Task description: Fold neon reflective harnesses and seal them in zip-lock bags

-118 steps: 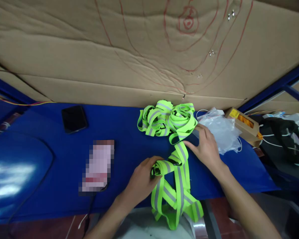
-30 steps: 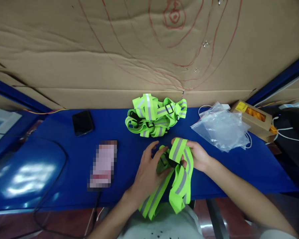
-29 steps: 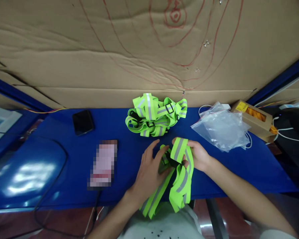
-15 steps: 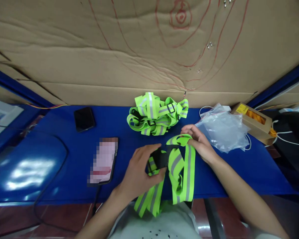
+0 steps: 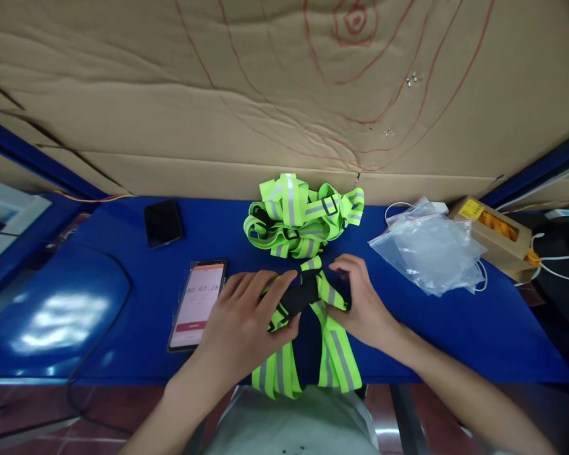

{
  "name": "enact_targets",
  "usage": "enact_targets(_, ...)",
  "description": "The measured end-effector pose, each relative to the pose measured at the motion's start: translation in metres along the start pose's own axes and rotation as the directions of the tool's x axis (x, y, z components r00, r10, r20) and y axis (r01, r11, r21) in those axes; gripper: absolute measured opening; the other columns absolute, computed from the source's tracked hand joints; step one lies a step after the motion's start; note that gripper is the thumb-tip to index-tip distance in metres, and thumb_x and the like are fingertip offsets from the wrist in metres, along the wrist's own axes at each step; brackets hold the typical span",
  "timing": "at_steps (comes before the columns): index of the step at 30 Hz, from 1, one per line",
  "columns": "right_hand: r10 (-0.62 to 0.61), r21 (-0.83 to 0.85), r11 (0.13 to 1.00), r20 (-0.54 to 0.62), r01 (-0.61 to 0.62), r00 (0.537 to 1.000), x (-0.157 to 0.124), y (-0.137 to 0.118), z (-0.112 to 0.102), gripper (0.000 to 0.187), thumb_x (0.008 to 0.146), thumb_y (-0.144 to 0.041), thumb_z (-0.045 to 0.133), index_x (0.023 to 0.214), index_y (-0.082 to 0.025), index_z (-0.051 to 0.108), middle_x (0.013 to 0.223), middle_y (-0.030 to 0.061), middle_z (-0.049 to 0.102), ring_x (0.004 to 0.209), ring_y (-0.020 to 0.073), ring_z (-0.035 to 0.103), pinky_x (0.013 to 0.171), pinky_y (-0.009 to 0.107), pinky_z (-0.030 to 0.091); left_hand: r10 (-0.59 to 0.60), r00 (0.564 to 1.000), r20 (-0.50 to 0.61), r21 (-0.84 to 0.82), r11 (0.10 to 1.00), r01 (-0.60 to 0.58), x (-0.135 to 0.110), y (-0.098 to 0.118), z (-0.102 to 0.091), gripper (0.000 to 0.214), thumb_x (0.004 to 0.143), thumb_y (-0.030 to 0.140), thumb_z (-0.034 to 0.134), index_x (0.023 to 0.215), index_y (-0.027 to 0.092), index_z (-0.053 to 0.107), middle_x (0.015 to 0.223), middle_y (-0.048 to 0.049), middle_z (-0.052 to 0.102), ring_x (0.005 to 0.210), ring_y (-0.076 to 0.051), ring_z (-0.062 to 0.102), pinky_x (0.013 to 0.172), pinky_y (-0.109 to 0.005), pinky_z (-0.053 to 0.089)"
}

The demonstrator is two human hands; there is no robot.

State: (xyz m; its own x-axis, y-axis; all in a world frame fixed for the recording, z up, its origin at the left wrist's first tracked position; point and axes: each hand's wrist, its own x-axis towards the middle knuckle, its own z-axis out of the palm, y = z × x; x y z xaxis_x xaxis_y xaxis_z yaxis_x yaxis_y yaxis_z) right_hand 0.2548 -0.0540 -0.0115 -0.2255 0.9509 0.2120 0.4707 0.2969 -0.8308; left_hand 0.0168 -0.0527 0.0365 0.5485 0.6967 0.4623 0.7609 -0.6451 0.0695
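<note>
Neon strap [image 5: 334, 344] in left hand [image 5: 244, 316]

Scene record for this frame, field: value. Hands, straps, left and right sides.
left hand: holding black part of held straps
right hand: thumb at held straps, grip unclear
held straps: lime-green, grey-striped, lower ends past front edge of table
strap pile: lime-green, beyond the hands
left side: dark phone, lit phone
right side: clear plastic bags, cardboard box

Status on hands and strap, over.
Left hand gripping neon-green, grey-striped fabric strap by its black section. Right hand at strap's right side, grip unclear. Neon-green strap pile just beyond hands.
</note>
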Motion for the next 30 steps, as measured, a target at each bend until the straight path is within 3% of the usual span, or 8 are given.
enact_targets(4, 0.237, 0.581, 0.684, 0.396, -0.442, 0.887, 0.016, 0.009, -0.02, 0.035, 0.082, -0.03, 0.079, 0.107, -0.018, 0.058, 0.097, 0.0051, 0.07, 0.083, 0.0168, 0.071, 0.08, 0.033, 0.059, -0.033, 0.999, -0.012, -0.06, 0.998, 0.032, 0.003, -0.01, -0.007, 0.046, 0.089, 0.027, 0.067, 0.133, 0.017, 0.058, 0.109, -0.0109, 0.07, 0.098, -0.03, 0.069, 0.087, -0.045, 0.056)
enact_targets(7, 0.134, 0.688, 0.372, 0.624, -0.623, 0.77, 0.021, 0.014, -0.035, 0.035, 0.089, -0.045, 0.075, 0.104, -0.014, 0.064, 0.071, 0.0004, 0.07, 0.057, 0.0127, 0.067, 0.063, 0.027, 0.059, -0.078, 0.997, -0.023, -0.091, 0.993, 0.076, 0.005, -0.018, -0.01, 0.044, 0.09, 0.029, 0.067, 0.132, 0.018, 0.058, 0.112, -0.0109, 0.07, 0.101, -0.03, 0.07, 0.088, -0.045, 0.055)
enact_targets(10, -0.039, 0.699, 0.26, 0.697, -0.666, 0.716, 0.021, 0.017, -0.04, 0.05, 0.098, -0.065, 0.056, 0.11, -0.017, 0.063, 0.043, -0.0102, 0.049, 0.035, 0.0107, 0.053, 0.051, 0.025, 0.055, -0.166, 0.986, -0.005, -0.163, 0.973, 0.163, 0.006, -0.022, -0.018, 0.044, 0.091, 0.031, 0.066, 0.134, 0.021, 0.059, 0.119, -0.0103, 0.069, 0.105, -0.029, 0.07, 0.086, -0.043, 0.056)
enact_targets(17, 0.174, 0.613, 0.628, 0.49, -0.479, 0.854, 0.016, 0.006, -0.028, 0.052, 0.083, -0.044, 0.084, 0.122, -0.022, 0.056, 0.082, -0.0057, 0.063, 0.049, 0.0043, 0.053, 0.042, 0.016, 0.046, -0.334, 0.934, -0.124, -0.273, 0.917, 0.292, 0.008, -0.023, -0.038, 0.036, 0.089, 0.03, 0.064, 0.124, 0.021, 0.064, 0.114, -0.0076, 0.069, 0.104, -0.026, 0.069, 0.092, -0.039, 0.055)
enact_targets(21, 0.119, 0.479, 0.789, 0.497, -0.385, 0.86, 0.02, 0.014, -0.038, 0.062, 0.095, -0.073, 0.052, 0.081, -0.014, 0.066, 0.08, 0.006, 0.069, 0.073, 0.0173, 0.069, 0.068, 0.032, 0.06, -0.299, 0.954, -0.032, -0.295, 0.914, 0.277, 0.008, -0.025, -0.034, 0.04, 0.091, 0.034, 0.064, 0.129, 0.023, 0.062, 0.117, -0.007, 0.069, 0.105, -0.025, 0.069, 0.089, -0.038, 0.055)
enact_targets(24, 0.13, 0.285, 0.935, 0.284, -0.213, 0.95, 0.022, 0.016, -0.046, 0.049, 0.098, -0.063, 0.056, 0.1, -0.016, 0.071, 0.101, 0.009, 0.074, 0.095, 0.0229, 0.07, 0.089, 0.04, 0.059, -0.255, 0.967, 0.008, -0.305, 0.92, 0.245, 0.006, -0.024, -0.028, 0.042, 0.092, 0.034, 0.064, 0.133, 0.025, 0.059, 0.119, -0.0071, 0.068, 0.105, -0.025, 0.069, 0.088, -0.037, 0.056)
enact_targets(27, -0.103, 0.093, 0.99, -0.017, 0.104, 0.995, 0.02, 0.004, -0.045, 0.053, 0.095, -0.05, 0.068, 0.14, -0.025, 0.056, 0.144, 0.0114, 0.058, 0.128, 0.0264, 0.06, 0.109, 0.045, 0.051, -0.199, 0.98, 0.018, -0.324, 0.926, 0.194, 0.004, -0.017, -0.021, 0.041, 0.093, 0.029, 0.063, 0.133, 0.025, 0.057, 0.118, -0.0079, 0.066, 0.105, -0.023, 0.068, 0.088, -0.036, 0.057)
enact_targets(30, -0.32, -0.087, 0.938, 0.15, 0.335, 0.935, 0.017, -0.012, -0.038, 0.089, 0.086, -0.052, 0.078, 0.159, -0.027, 0.033, 0.163, 0.0144, 0.037, 0.151, 0.032, 0.039, 0.119, 0.051, 0.043, -0.143, 0.988, 0.054, -0.372, 0.916, 0.153, 0.004, -0.006, -0.01, 0.041, 0.092, 0.028, 0.063, 0.132, 0.025, 0.057, 0.118, -0.0095, 0.064, 0.105, -0.024, 0.067, 0.087, -0.039, 0.058)
